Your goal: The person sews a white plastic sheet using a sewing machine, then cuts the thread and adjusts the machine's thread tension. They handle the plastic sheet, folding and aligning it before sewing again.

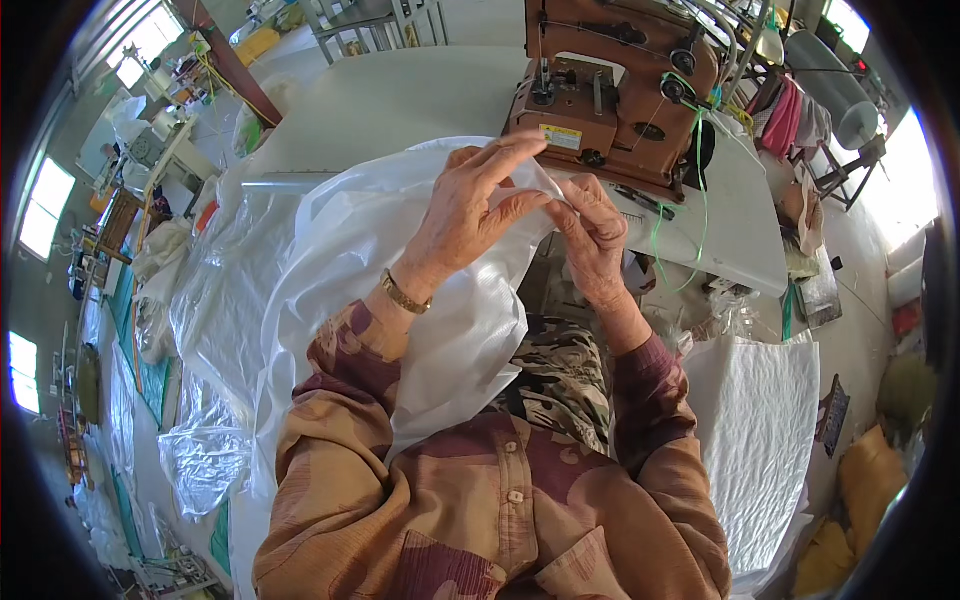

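A large white woven plastic sack [400, 270] with a clear liner drapes over my lap and the table's near edge. My left hand [470, 205], with a gold bracelet at the wrist, pinches the sack's top edge between thumb and fingers. My right hand [592, 235] grips the same edge just to the right, fingers curled on it. Both hands are raised in front of a brown industrial sewing machine [610, 85] standing on the white table [400, 95].
A green thread [660, 240] hangs from the machine toward the table edge. Clear plastic liners [215, 300] pile up at my left. Flat white woven sacks [755, 430] lie at my right. Cloth and clutter stand beyond the machine at the right.
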Demonstrator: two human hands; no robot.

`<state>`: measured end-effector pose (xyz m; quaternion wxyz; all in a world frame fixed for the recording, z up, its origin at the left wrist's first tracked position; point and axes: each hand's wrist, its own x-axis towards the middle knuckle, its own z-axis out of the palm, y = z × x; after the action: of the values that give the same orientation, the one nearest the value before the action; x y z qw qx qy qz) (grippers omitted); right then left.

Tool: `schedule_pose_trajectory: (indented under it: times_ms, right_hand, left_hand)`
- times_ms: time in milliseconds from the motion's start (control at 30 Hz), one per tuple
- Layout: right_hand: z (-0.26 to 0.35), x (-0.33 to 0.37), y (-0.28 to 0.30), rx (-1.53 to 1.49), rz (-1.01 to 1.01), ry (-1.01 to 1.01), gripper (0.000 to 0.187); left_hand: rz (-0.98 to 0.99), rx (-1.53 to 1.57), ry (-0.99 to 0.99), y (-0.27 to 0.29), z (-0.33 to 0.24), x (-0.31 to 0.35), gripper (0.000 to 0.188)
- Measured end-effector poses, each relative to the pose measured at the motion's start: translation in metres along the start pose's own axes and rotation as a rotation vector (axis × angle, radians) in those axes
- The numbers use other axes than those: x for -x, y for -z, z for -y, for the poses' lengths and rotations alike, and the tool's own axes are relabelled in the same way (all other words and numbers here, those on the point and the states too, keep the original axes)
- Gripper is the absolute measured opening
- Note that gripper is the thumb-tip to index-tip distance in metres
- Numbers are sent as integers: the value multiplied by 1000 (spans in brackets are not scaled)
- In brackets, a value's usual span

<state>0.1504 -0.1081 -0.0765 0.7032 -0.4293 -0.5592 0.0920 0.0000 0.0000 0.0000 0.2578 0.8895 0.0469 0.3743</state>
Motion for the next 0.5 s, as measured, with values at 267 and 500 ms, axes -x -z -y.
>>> schedule_pose_trajectory:
  times_ms: [267, 500]
  right_hand:
    - [-3, -11, -23, -334, -207, -170, 29]
    - [-19, -41, -10, -48, -176, -235, 36]
  left_hand:
    - [-83, -333, -15, -6, 26, -10, 36]
    - [-93, 192, 299, -22, 81, -49, 14]
